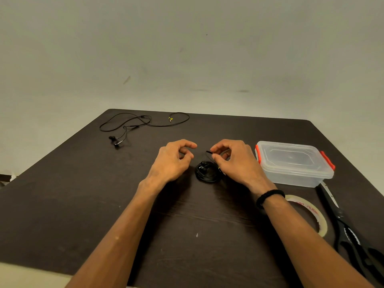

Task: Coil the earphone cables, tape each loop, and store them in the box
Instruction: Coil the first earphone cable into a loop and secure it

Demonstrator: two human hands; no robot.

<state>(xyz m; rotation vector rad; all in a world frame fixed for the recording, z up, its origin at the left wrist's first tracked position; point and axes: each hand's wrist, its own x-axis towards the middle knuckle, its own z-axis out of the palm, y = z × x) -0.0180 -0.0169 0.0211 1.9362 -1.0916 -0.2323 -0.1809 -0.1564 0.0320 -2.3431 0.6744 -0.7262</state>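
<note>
A coiled black earphone cable lies on the dark table between my hands. My right hand pinches the free end of that cable, its black plug sticking out to the left of my fingertips. My left hand hovers just left of the coil, fingers curled and apart, holding nothing. A second black earphone lies uncoiled at the far left of the table. The clear plastic box with orange clips stands shut to the right of my right hand. The tape roll lies by my right wrist.
Black-handled scissors lie along the right edge of the dark table, just past the tape roll. A plain wall rises behind the table's far edge.
</note>
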